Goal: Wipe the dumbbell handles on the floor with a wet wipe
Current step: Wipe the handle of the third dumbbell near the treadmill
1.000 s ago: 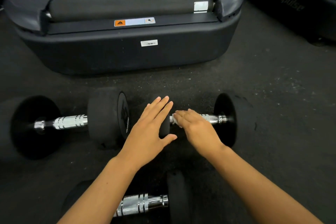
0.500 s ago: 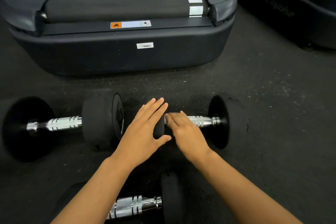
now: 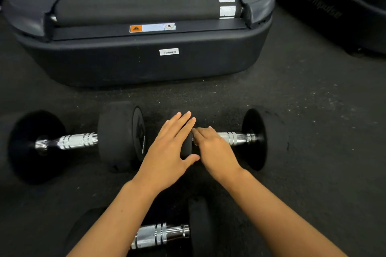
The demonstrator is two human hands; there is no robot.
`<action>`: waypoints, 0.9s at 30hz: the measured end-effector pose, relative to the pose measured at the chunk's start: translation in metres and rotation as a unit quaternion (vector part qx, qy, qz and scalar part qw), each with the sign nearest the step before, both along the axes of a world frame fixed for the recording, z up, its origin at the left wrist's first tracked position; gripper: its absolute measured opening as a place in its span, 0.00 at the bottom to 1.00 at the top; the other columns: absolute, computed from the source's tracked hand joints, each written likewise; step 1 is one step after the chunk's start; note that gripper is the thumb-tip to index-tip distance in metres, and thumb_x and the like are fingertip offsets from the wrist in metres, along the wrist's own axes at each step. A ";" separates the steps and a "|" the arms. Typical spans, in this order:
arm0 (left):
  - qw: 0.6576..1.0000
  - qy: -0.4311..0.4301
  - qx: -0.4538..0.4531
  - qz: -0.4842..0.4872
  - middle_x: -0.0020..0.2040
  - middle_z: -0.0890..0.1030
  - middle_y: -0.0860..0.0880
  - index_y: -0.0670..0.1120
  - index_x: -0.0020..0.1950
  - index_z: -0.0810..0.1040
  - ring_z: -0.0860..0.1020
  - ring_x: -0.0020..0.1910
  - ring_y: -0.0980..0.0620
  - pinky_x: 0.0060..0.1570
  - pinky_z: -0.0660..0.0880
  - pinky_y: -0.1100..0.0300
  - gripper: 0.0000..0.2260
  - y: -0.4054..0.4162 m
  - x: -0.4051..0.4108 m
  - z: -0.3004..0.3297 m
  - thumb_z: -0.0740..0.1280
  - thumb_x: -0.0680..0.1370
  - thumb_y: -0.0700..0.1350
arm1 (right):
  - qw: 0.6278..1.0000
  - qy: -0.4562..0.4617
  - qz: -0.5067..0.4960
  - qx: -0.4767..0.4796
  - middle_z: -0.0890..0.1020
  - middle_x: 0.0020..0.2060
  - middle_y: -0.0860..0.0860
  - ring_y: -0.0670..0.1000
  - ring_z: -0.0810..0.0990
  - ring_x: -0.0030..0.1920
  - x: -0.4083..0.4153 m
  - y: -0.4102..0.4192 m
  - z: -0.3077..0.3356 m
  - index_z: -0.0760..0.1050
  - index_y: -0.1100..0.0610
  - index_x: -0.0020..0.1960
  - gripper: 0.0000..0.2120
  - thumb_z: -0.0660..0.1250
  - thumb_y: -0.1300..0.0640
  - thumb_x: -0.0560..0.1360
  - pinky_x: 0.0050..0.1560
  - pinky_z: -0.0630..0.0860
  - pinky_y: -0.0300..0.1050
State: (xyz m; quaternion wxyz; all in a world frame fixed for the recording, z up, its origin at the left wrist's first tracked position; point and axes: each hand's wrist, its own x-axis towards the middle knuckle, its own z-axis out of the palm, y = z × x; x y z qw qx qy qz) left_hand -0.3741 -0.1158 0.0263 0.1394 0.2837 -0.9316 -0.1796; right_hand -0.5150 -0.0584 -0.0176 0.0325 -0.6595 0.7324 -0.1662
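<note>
The right dumbbell point(image 3: 253, 139) lies on the dark floor point(image 3: 313, 121), in front of the treadmill point(image 3: 135, 62). Your right hand point(image 3: 215, 150) lies flat over its shiny handle point(image 3: 235, 137), fingers pressed down. The wipe cannot be seen under it. Your left hand point(image 3: 167, 152) rests open on the dumbbell's near weight, fingers straight, holding nothing. Another dumbbell point(image 3: 79, 142) lies to the left, and a third point(image 3: 160, 236) sits close under your arms.

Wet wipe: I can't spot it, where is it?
Mostly hidden under the right hand, pressed on the right dumbbell's handle, beside the left hand.
</note>
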 end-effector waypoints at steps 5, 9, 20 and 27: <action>1.000 -0.003 0.003 -0.003 0.76 0.48 0.60 0.55 0.75 0.50 0.40 0.73 0.64 0.71 0.39 0.64 0.38 0.000 0.000 0.000 0.69 0.72 0.55 | 1.000 -0.023 -0.012 -0.006 0.78 0.54 0.56 0.55 0.75 0.54 -0.010 -0.002 0.009 0.74 0.61 0.60 0.15 0.62 0.65 0.74 0.60 0.68 0.44; 1.000 -0.011 0.017 -0.010 0.75 0.48 0.61 0.55 0.75 0.51 0.39 0.72 0.66 0.68 0.35 0.70 0.39 -0.005 0.000 0.003 0.70 0.71 0.56 | 0.999 0.008 0.031 -0.017 0.80 0.56 0.59 0.58 0.78 0.56 -0.007 0.002 0.004 0.75 0.64 0.61 0.19 0.68 0.65 0.71 0.64 0.69 0.52; 0.999 -0.023 0.027 -0.018 0.74 0.46 0.62 0.55 0.75 0.50 0.36 0.69 0.69 0.60 0.30 0.78 0.41 -0.007 -0.002 0.006 0.71 0.69 0.56 | 0.999 0.037 0.012 -0.020 0.80 0.55 0.61 0.59 0.79 0.56 -0.010 0.002 0.003 0.74 0.67 0.61 0.23 0.72 0.67 0.67 0.64 0.66 0.51; 0.999 -0.010 0.035 -0.020 0.73 0.45 0.65 0.56 0.74 0.49 0.34 0.67 0.73 0.64 0.30 0.74 0.41 -0.001 0.001 0.006 0.71 0.69 0.55 | 0.999 0.030 0.030 -0.002 0.81 0.53 0.59 0.59 0.80 0.53 -0.022 0.012 0.010 0.76 0.65 0.58 0.19 0.70 0.69 0.68 0.63 0.68 0.53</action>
